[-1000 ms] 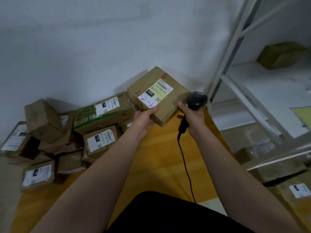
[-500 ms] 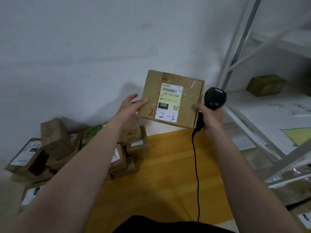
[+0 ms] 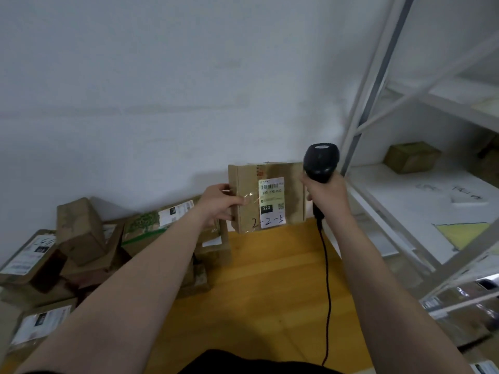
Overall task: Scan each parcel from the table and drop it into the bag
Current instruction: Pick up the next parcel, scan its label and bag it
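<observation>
A flat brown cardboard parcel (image 3: 267, 197) stands upright above the yellow wooden table (image 3: 270, 287), its label with a barcode and the handwritten "2-2-5" facing me. My left hand (image 3: 220, 202) grips its left edge. My right hand (image 3: 325, 194) grips the handle of a black corded barcode scanner (image 3: 321, 163), held at the parcel's right edge with its head above the parcel's top corner. The scanner's cable (image 3: 326, 279) hangs down toward me. No bag is in view.
Several more brown parcels (image 3: 81, 238) lie heaped at the table's left against the white wall. A white metal shelf rack (image 3: 405, 130) stands to the right, with a small box (image 3: 411, 156) and papers on its shelf. Silvery packets (image 3: 464, 306) lie lower right.
The parcel has been turned from tilted to upright with its label facing me. My right hand with the scanner rose beside its right edge. The view has shifted upward.
</observation>
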